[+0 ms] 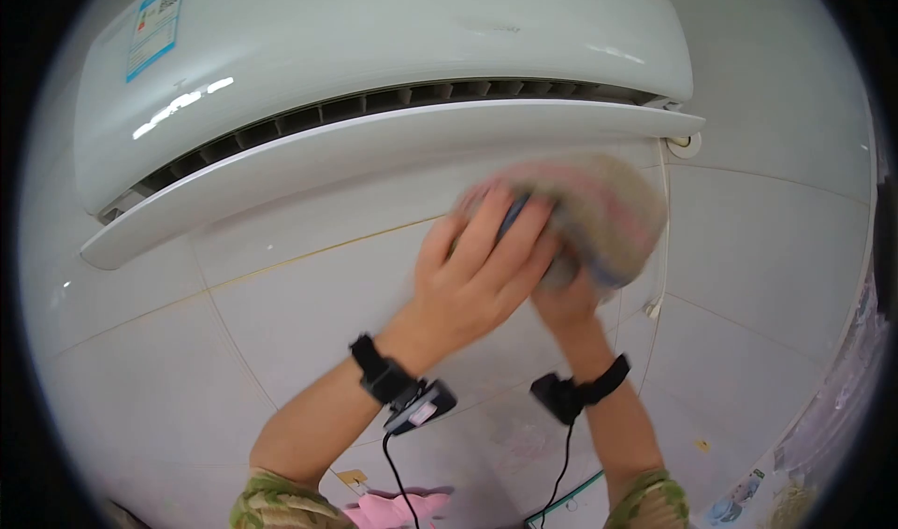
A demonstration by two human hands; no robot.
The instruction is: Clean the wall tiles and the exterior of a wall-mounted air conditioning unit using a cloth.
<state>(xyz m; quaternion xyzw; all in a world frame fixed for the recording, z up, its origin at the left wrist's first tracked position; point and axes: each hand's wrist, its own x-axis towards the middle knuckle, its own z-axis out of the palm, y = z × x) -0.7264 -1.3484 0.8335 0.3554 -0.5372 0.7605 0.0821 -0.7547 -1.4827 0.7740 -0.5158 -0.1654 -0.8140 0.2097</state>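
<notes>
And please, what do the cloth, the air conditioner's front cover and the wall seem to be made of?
Cloth: probably a soft, matt fabric; it bends and bunches, though blur hides the weave.
Front cover: likely hard plastic, glossy, with bright reflections.
Wall: perhaps glazed tile, smooth, with thin joint lines.

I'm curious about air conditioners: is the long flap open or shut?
Open: the flap stands away from the casing, baring dark vent slots.
</notes>
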